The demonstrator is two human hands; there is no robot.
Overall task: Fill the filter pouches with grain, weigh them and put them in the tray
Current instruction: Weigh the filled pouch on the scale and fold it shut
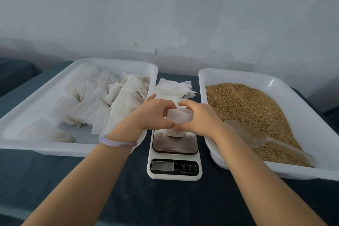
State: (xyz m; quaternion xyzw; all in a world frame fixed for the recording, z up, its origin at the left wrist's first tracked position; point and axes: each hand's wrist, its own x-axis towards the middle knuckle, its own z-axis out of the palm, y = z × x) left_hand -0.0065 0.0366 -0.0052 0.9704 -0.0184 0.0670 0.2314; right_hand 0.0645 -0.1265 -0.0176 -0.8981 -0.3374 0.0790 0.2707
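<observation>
Centre: a white filter pouch (pixel 178 116) is pinched between the curled fingers (pixel 161 105) of the left hand (pixel 152 113) and the right hand (pixel 200 117), just above the scale (pixel 174 169). Other pouches (pixel 102 101) are piled in the left tray (pixel 113 61). Grain (pixel 247 106) and a clear scoop (pixel 245 134) are contained in the right tray (pixel 238 73). Everything is carried on a dark tabletop (pixel 128 189).

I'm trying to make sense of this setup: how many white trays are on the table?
2. The left tray holds filter pouches; the right tray holds grain and a clear scoop. A scale stands between them. No other tray shows in this view.
</observation>
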